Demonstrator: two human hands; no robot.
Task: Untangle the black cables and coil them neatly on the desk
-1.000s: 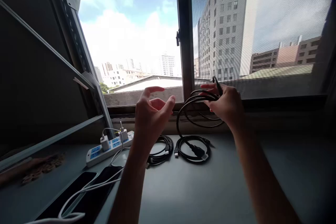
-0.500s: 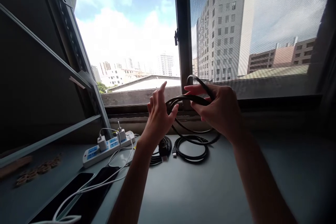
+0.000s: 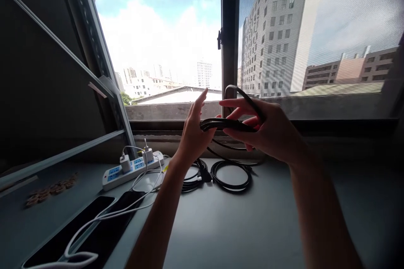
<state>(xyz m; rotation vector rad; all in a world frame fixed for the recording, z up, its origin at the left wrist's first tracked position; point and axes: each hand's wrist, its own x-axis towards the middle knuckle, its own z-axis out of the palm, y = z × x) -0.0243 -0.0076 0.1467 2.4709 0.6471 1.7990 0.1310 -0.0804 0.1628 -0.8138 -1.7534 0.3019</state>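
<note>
A looped black cable is stretched between my two hands above the desk. My left hand has its loops in the crook between thumb and straight, raised fingers. My right hand pinches the bundle at its other side, and one strand arches up over the fingers. Lower turns of the cable hang below the hands. On the desk beneath lie a coiled black cable and, left of it, another black coil, partly hidden by my left forearm. A black plug shows beside that left coil; whose end it is I cannot tell.
A white power strip with chargers and white cords stands at the left. Two dark flat devices lie in front of it under a white cord. A metal frame rises at the left. A window borders the desk's back.
My hands have drawn the loops into a flatter bundle, and the left fingers have turned more upright. The black plug has swung up and right. The view has shifted slightly.
</note>
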